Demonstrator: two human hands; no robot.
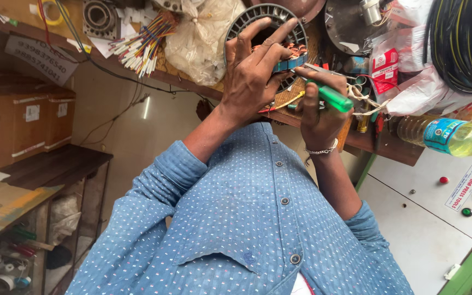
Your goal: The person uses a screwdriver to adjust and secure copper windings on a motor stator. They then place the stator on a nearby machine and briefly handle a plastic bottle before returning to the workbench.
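The left hand is spread over a round grey motor stator on the wooden workbench, fingers wrapped across its slotted rim and gripping it. That hand covers most of the ring's lower half, so only the upper arc of slots and a patch of copper winding peeking out beside the fingers can be made out. The stator sits at the near edge of the bench, straight ahead of the person's chest.

The right hand, with one chain bracelet on the wrist, is closed around a green-handled tool. Its working end is hidden behind the left hand, so I cannot tell what kind of tip it has or whether it touches the winding. A thin yellow strand runs out between the two hands.

The blue dotted shirt fills the bottom of the view, with three buttons showing. To the right, one plastic bottle of yellow liquid lies on its side, its neck cut off by the frame edge. Below it is a white panel with four small round buttons: two red, two green. A thick coil of black cable is cropped at the top right corner. At the back left, one bundle of coloured sleeves fans out next to a crumpled clear plastic bag. Cardboard boxes on the left are blurred; two or three, hard to count.
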